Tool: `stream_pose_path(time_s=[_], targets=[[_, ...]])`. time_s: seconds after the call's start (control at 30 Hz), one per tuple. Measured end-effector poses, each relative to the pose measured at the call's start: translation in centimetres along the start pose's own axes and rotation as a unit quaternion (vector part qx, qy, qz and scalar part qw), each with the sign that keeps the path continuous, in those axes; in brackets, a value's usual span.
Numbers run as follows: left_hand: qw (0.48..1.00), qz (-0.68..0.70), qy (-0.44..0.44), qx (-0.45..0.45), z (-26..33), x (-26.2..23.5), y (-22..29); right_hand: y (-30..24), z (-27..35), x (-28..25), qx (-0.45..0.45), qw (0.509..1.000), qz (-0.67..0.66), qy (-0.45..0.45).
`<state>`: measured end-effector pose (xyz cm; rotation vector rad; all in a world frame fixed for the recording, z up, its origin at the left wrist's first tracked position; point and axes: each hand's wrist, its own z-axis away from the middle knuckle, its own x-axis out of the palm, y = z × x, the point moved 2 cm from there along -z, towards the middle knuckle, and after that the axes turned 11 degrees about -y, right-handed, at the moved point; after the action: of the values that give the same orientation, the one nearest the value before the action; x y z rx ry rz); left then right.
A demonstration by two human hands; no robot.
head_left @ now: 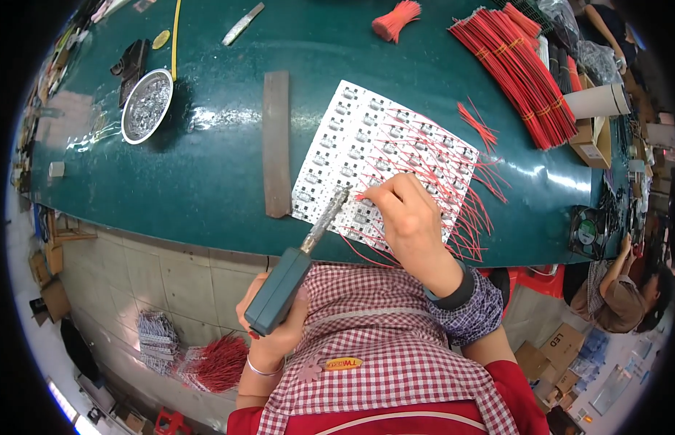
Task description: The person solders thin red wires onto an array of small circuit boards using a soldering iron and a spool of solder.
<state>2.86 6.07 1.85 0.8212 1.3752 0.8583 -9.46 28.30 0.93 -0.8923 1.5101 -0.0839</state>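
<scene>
My left hand (276,319) is wrapped round the dark green handle of a soldering gun (281,286). Its metal tip points up and right, down onto a white circuit board panel (337,152) with rows of small components. My right hand (410,217) is closed in a pinch on the end of a red wire (360,196), right beside the tip. Many red wires (464,225) are spread across the right part of the panel and trail over its edge. Whether the wire touches a pad is too small to tell.
Left of the panel lies a flat brown strip (277,145). A metal bowl (147,106) rests on a dark stand farther left. Large red wire bundles (519,72) fill the back right, near a small fan (588,230). Another person (620,290) sits at the right.
</scene>
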Motion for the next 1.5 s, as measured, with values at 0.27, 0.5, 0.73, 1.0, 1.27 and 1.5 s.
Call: stream_pose_path(time_s=[0.27, 0.5, 0.73, 1.0, 1.27, 1.5], targets=[[1.000, 0.028, 0.007, -0.005, -0.1, -0.2, 0.6, -0.1, 0.2, 0.1, 0.001, 1.000, 0.004, 0.008], [1.000, 0.019, -0.002, 0.000, 0.1, -0.4, 0.7, -1.6, 0.8, -0.7, -0.011, 0.999, 0.017, 0.047], [1.000, 0.022, -0.005, -0.002, 0.2, -0.4, 0.8, -1.9, 1.2, 1.0, 0.008, 0.999, 0.002, 0.041], [1.000, 0.010, -0.025, -0.006, 0.1, -0.4, 0.8, -2.1, 1.1, 1.2, 0.012, 0.999, 0.020, 0.047], [0.999, -0.016, -0.019, 0.033, -1.1, -0.2, 1.6, -1.8, 1.1, 1.4, 0.012, 0.998, 0.010, 0.057], [0.998, -0.026, -0.027, 0.046, -1.4, -0.5, 2.0, -1.9, 1.1, 1.1, 0.015, 0.998, -0.003, 0.054]])
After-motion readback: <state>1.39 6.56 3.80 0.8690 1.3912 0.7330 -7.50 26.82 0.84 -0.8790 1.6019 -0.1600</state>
